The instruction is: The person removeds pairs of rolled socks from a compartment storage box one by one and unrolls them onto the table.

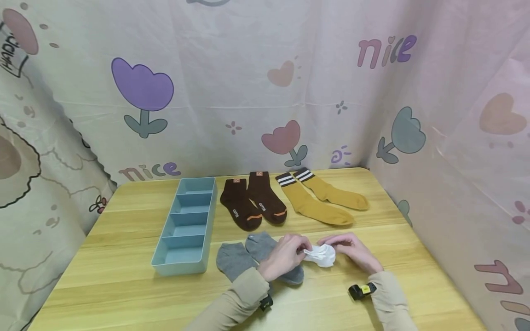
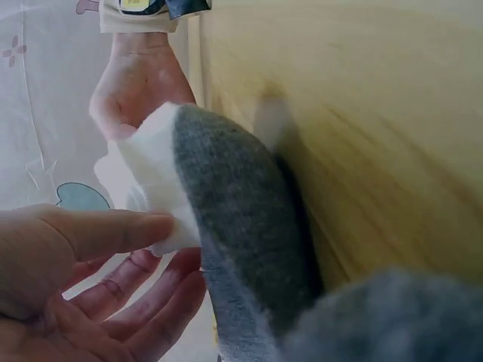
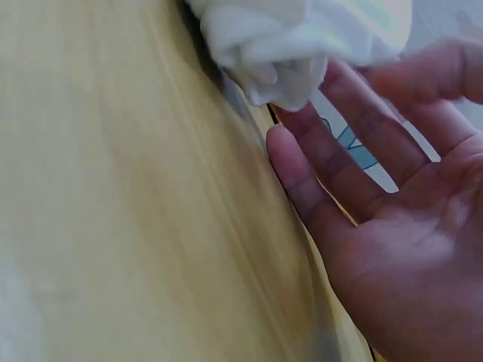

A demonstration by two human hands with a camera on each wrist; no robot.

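A bunched white sock (image 1: pixel 323 255) is held up between the two hands. My left hand (image 1: pixel 285 255) pinches its left end between thumb and fingers, above the grey socks (image 1: pixel 233 259). At its right side is my right hand (image 1: pixel 349 248), fingers stretched out behind and beside the fabric. In the right wrist view, the right-hand fingers (image 3: pixel 362 136) look relaxed and reach toward the white sock (image 3: pixel 279 38), whose top is cut off by the frame. Much of the right grey sock (image 1: pixel 294 275) is hidden under the left hand and forearm.
A blue-grey tray (image 1: pixel 184 269) with several compartments stands at the left. Two brown socks (image 1: pixel 242 211) lie flat beyond the grey ones. Two mustard socks (image 1: pixel 319 209) with striped cuffs lie to their right. A printed curtain (image 1: pixel 232 82) hangs behind the wooden table (image 1: pixel 112 257).
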